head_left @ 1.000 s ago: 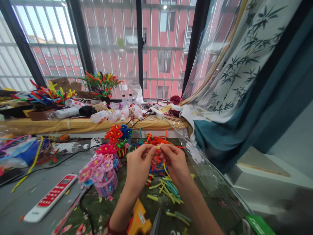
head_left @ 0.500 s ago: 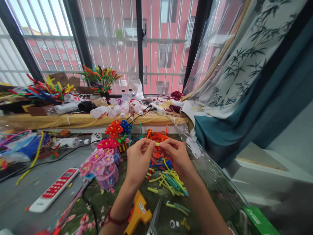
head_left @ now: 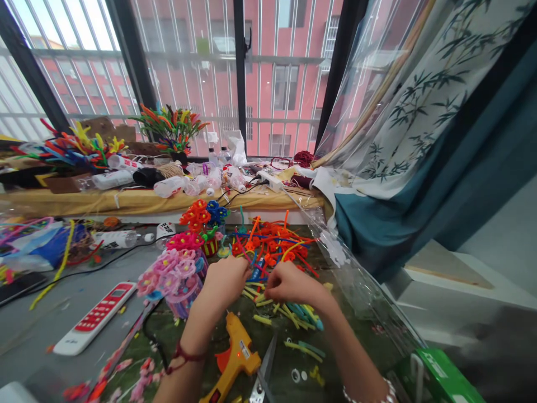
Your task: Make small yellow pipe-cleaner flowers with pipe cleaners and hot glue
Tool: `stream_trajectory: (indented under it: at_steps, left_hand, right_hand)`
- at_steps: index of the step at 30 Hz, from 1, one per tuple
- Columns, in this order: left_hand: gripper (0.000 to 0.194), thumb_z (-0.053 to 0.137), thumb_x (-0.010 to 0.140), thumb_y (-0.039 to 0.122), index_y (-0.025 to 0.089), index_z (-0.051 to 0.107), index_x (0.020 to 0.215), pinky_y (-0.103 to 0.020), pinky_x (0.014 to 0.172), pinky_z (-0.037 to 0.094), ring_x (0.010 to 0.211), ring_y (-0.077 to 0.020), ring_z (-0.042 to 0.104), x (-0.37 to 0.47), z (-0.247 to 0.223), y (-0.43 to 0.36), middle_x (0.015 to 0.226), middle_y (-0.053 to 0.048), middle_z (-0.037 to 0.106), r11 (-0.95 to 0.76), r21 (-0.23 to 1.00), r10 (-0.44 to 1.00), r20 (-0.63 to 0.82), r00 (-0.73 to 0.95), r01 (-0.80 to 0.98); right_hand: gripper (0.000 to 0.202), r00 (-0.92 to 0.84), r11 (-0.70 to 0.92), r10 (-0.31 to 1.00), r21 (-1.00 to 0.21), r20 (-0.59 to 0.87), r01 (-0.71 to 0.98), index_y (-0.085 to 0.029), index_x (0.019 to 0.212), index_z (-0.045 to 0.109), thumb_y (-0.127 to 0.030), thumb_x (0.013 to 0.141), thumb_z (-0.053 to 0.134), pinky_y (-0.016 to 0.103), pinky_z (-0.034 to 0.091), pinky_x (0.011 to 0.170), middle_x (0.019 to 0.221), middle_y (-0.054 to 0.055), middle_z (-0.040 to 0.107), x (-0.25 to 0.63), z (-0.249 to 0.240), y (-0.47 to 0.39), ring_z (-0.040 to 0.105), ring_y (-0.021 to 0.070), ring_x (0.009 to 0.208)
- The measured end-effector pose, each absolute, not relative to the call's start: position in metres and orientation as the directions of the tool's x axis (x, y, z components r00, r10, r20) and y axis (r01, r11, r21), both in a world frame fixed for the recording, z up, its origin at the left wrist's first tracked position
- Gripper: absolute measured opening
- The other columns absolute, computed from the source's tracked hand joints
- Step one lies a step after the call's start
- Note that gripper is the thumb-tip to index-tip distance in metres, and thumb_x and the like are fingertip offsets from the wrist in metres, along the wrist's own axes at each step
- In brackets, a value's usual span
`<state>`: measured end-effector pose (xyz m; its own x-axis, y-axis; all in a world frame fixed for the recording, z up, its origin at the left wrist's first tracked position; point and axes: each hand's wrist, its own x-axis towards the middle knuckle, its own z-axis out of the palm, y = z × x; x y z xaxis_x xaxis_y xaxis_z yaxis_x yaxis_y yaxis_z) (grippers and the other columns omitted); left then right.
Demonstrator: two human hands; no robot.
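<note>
My left hand (head_left: pixel 225 281) is closed, knuckles up, beside the pink pipe-cleaner flowers (head_left: pixel 174 274). Its fingertips point away from me and are mostly hidden. My right hand (head_left: pixel 291 284) bends down, fingers curled together, over the near end of the loose yellow pipe-cleaner pieces (head_left: pixel 262 320). Whether either hand pinches a small piece cannot be made out. Between and beyond the hands lies a heap of orange and red pipe cleaners (head_left: pixel 272 240). Below the hands are a yellow glue gun (head_left: pixel 238 352) and open scissors (head_left: pixel 265 372).
A white remote with red buttons (head_left: pixel 94 319) lies at left. Red-orange flowers (head_left: pixel 195 215) and blue flowers (head_left: pixel 217 214) stand behind the pink ones. Googly eyes (head_left: pixel 296 375) lie near the scissors. A green box (head_left: pixel 444 375) sits at lower right; bottles (head_left: pixel 170 186) crowd the sill.
My hands were together, pinching a small yellow piece between them. Now they are apart and lower, the left shifted left, the right over the yellow pieces.
</note>
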<state>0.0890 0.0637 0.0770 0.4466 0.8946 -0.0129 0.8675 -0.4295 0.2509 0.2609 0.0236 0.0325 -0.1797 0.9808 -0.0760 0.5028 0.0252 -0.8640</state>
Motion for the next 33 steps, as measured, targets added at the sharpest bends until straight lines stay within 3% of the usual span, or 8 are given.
stream_trajectory:
  at_steps: [4, 8, 13, 16, 20, 27, 33]
  left_hand:
    - [0.021, 0.06, 0.094, 0.032, 0.014, 0.066, 0.103, -0.042, 0.085, 0.054, 0.094, -0.02, 0.066, 0.087, 0.068, 0.065, 0.103, -0.006, 0.069, -0.458, 0.079, 0.873, -0.147, 0.464, 0.886]
    - [0.025, 0.06, 0.094, 0.033, 0.015, 0.064, 0.11, -0.043, 0.087, 0.054, 0.1, -0.0213, 0.065, 0.087, 0.062, 0.067, 0.112, -0.007, 0.067, -0.52, 0.011, 0.83, -0.228, 0.509, 0.854]
    - [0.027, 0.061, 0.093, 0.033, 0.016, 0.063, 0.113, -0.043, 0.087, 0.055, 0.101, -0.0218, 0.065, 0.096, 0.048, 0.068, 0.115, -0.008, 0.065, -0.639, 0.046, 0.725, -0.299, 0.621, 0.768]
    - [0.027, 0.06, 0.093, 0.033, 0.016, 0.062, 0.114, -0.043, 0.087, 0.055, 0.1, -0.0215, 0.065, 0.108, 0.038, 0.065, 0.115, -0.008, 0.065, -0.694, 0.085, 0.664, -0.31, 0.681, 0.715]
    - [0.029, 0.06, 0.094, 0.033, 0.016, 0.061, 0.117, -0.044, 0.088, 0.054, 0.103, -0.0223, 0.064, 0.124, 0.03, 0.058, 0.118, -0.009, 0.064, -0.699, 0.08, 0.665, -0.294, 0.687, 0.711]
    - [0.028, 0.06, 0.094, 0.034, 0.016, 0.062, 0.115, -0.042, 0.086, 0.055, 0.099, -0.0211, 0.065, 0.119, 0.043, 0.054, 0.115, -0.008, 0.065, -0.63, 0.051, 0.743, -0.251, 0.62, 0.775]
    - [0.017, 0.054, 0.092, 0.022, 0.015, 0.068, 0.09, -0.04, 0.078, 0.052, 0.088, -0.0253, 0.068, 0.105, 0.079, 0.056, 0.091, -0.01, 0.071, -0.534, 0.043, 0.843, -0.061, 0.535, 0.845]
  right_hand:
    - [0.033, -0.209, -0.031, 0.953, -0.758, -0.219, 0.652, -0.02, 0.031, 0.053, 0.001, 0.055, 0.063, 0.02, 0.033, 0.037, 0.031, -0.006, 0.049, 0.24, 0.019, 0.025, 0.048, 0.0105, 0.032]
    - [0.04, -0.168, -0.055, 0.944, -0.637, -0.284, 0.769, -0.021, 0.027, 0.047, 0.001, 0.052, 0.068, 0.022, 0.035, 0.041, 0.027, -0.006, 0.044, 0.237, 0.023, 0.019, 0.048, 0.0118, 0.033]
    - [0.03, -0.058, -0.059, 0.977, -0.524, -0.205, 0.85, -0.02, 0.041, 0.059, -0.011, 0.067, 0.07, 0.023, 0.036, 0.046, 0.038, -0.001, 0.053, 0.259, 0.046, 0.011, 0.055, 0.0146, 0.042]
    - [0.015, 0.023, -0.09, 0.988, -0.452, -0.152, 0.887, -0.017, 0.058, 0.07, -0.017, 0.073, 0.071, 0.025, 0.036, 0.05, 0.059, 0.006, 0.068, 0.275, 0.055, 0.008, 0.063, 0.0183, 0.056]
    - [0.014, 0.081, -0.124, 0.989, -0.385, -0.126, 0.915, -0.016, 0.067, 0.074, -0.024, 0.077, 0.071, 0.027, 0.036, 0.056, 0.076, 0.013, 0.074, 0.283, 0.058, 0.007, 0.069, 0.0254, 0.074]
    - [0.015, 0.072, -0.115, 0.991, -0.442, -0.112, 0.89, -0.017, 0.068, 0.075, -0.027, 0.078, 0.072, 0.027, 0.038, 0.06, 0.076, 0.012, 0.075, 0.285, 0.056, 0.01, 0.069, 0.025, 0.075]
    - [0.01, 0.029, -0.038, 0.999, -0.636, -0.025, 0.771, -0.016, 0.065, 0.074, -0.017, 0.075, 0.071, 0.025, 0.04, 0.06, 0.069, 0.008, 0.074, 0.288, 0.048, 0.017, 0.067, 0.0204, 0.067]
